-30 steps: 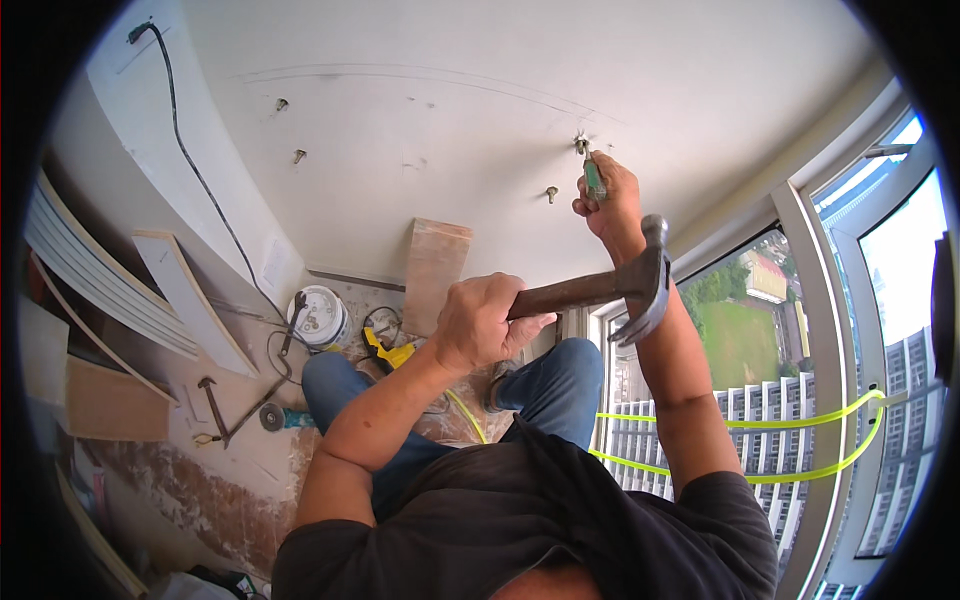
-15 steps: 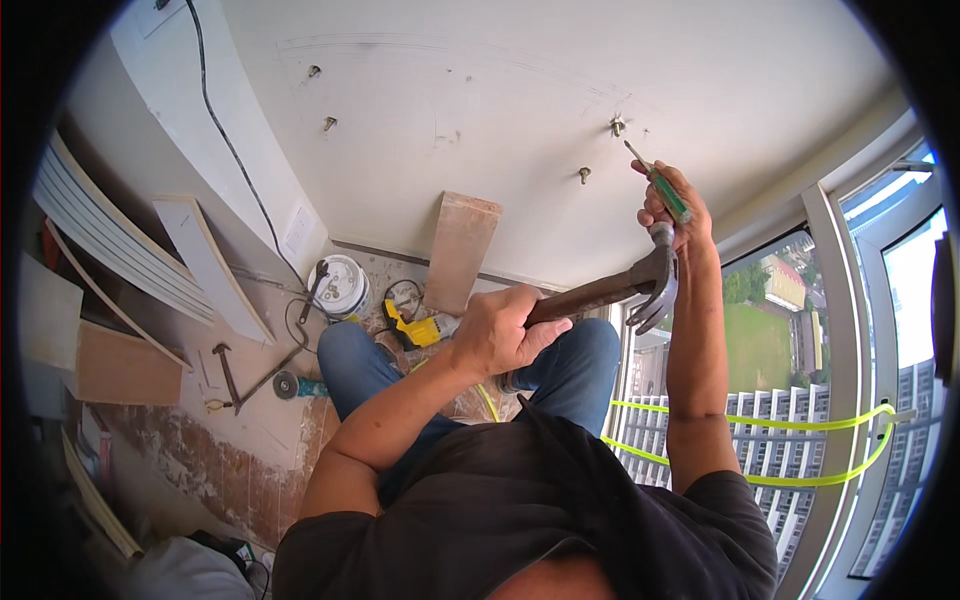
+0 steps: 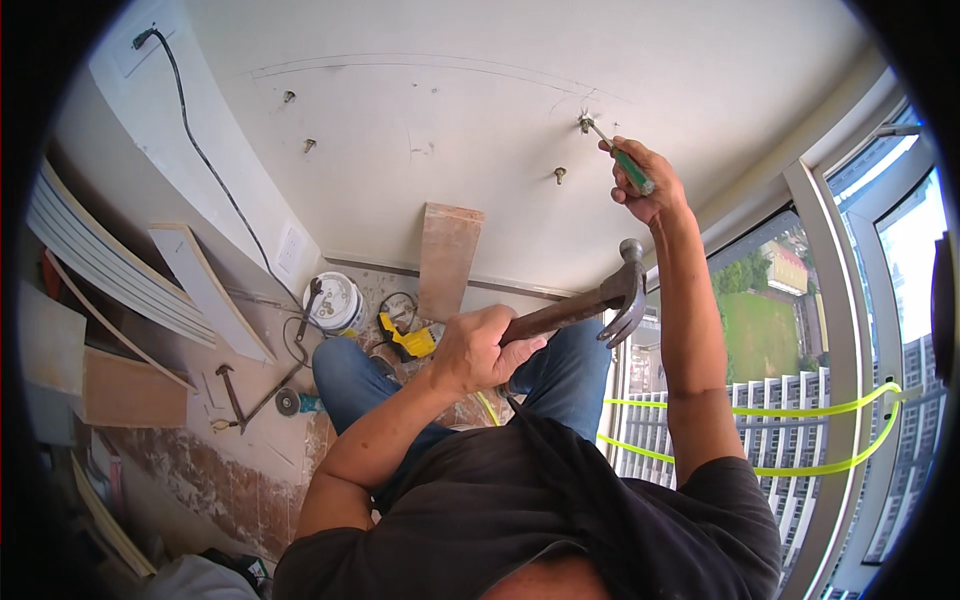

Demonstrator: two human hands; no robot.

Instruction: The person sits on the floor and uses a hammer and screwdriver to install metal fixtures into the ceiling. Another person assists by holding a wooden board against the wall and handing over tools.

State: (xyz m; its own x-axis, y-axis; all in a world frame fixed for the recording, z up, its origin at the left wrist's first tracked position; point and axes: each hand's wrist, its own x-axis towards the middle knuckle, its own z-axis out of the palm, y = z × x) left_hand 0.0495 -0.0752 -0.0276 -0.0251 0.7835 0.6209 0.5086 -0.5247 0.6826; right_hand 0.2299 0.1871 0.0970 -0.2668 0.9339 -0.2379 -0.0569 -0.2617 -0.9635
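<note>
My left hand [image 3: 478, 350] is closed round the handle of a claw hammer [image 3: 560, 314]. The hammer's head is up and to the right, near my right forearm and apart from it. My right hand [image 3: 652, 185] grips a screwdriver [image 3: 632, 170] with a green handle. Its tip reaches the upper right anchor bolt [image 3: 586, 124], which sticks out of the white wall [image 3: 450, 120]; whether it presses on the bolt or its nut I cannot tell. Just below is another bolt [image 3: 560, 176]. Two more bolts, an upper one [image 3: 290, 96] and a lower one [image 3: 310, 145], stand out at the left.
A window [image 3: 760, 300] with yellow-green straps [image 3: 800, 410] is at my right. Before me are a white bucket [image 3: 338, 300], a yellow power tool [image 3: 408, 338] and a leaning board [image 3: 450, 260]. Left lie an angle grinder [image 3: 290, 402], another hammer [image 3: 230, 395] and leaning panels [image 3: 110, 250].
The screwdriver's tip has come up to the upper right bolt. The hammer's head has dropped away from my right hand. My view has shifted slightly.
</note>
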